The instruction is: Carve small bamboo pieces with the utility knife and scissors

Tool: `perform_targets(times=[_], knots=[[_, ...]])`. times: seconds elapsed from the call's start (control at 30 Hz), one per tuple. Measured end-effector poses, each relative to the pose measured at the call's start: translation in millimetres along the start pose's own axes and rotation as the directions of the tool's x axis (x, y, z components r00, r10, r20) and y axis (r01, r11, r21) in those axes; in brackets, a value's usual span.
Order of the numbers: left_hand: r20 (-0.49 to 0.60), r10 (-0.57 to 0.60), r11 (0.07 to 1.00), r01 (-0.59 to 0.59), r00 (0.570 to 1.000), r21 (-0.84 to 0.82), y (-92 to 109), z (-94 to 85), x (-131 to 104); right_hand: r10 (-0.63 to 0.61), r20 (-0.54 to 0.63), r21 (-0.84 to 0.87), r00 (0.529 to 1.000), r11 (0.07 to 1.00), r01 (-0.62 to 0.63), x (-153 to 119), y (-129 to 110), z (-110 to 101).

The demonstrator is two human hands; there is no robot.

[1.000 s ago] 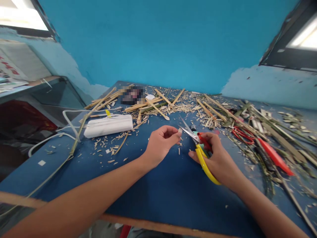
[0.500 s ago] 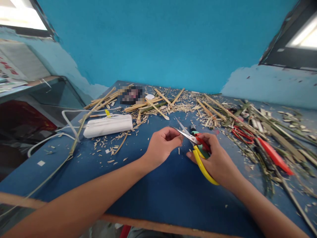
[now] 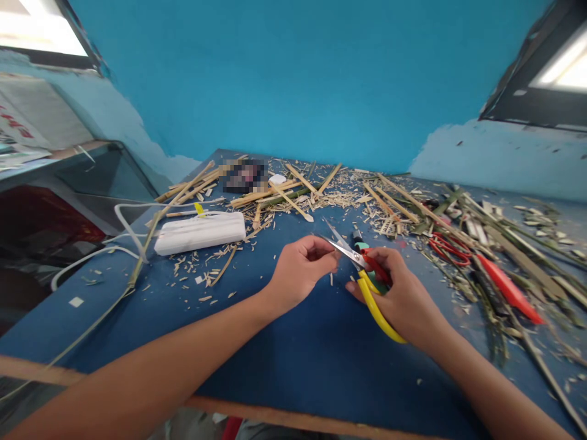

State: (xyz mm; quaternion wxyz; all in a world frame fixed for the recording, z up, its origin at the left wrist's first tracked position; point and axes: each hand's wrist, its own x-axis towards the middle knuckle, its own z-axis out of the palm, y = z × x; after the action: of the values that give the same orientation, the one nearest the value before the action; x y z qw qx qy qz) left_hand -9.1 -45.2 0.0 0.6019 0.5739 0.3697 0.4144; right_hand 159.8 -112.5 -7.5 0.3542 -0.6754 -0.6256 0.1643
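Note:
Over the middle of the blue table [image 3: 293,360], my right hand [image 3: 394,293] grips a pair of scissors [image 3: 355,256] with one yellow and one red handle. Their blades are spread and point up and left. My left hand [image 3: 302,266] is closed just left of the blades, fingertips pinched together near them; what it pinches is too small to make out. A green and black object [image 3: 357,238] lies on the table, partly hidden behind the scissors and my right hand.
Bamboo strips [image 3: 293,195] and shavings lie along the back. At the left is a white power strip [image 3: 200,233] with cables. On the right are red-handled scissors [image 3: 449,249], a red tool [image 3: 509,289] and more strips. A blue wall [image 3: 293,79] stands behind.

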Motion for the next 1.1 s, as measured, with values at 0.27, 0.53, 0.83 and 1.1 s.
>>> perform_targets(times=[0.27,0.53,0.83,1.1], knots=[[-0.017,-0.030,0.996,0.028,0.999,-0.086,1.5,2.6,-0.9,0.003,0.005,-0.063,1.000,0.998,-0.002,1.8,0.8,-4.1],[-0.013,-0.052,0.988,0.049,0.999,-0.147,0.7,2.1,0.6,0.017,-0.057,-0.035,0.998,0.999,-0.019,2.8,2.9,-3.7],[0.020,0.013,0.973,-0.008,1.000,-0.229,-2.6,2.3,3.4,0.046,-0.112,0.089,0.993,0.995,-0.036,6.7,12.6,-5.1],[-0.026,-0.021,0.976,0.015,0.999,-0.219,-4.2,-0.3,5.9,0.081,-0.094,0.115,0.992,0.991,-0.070,7.6,12.5,-8.2]])
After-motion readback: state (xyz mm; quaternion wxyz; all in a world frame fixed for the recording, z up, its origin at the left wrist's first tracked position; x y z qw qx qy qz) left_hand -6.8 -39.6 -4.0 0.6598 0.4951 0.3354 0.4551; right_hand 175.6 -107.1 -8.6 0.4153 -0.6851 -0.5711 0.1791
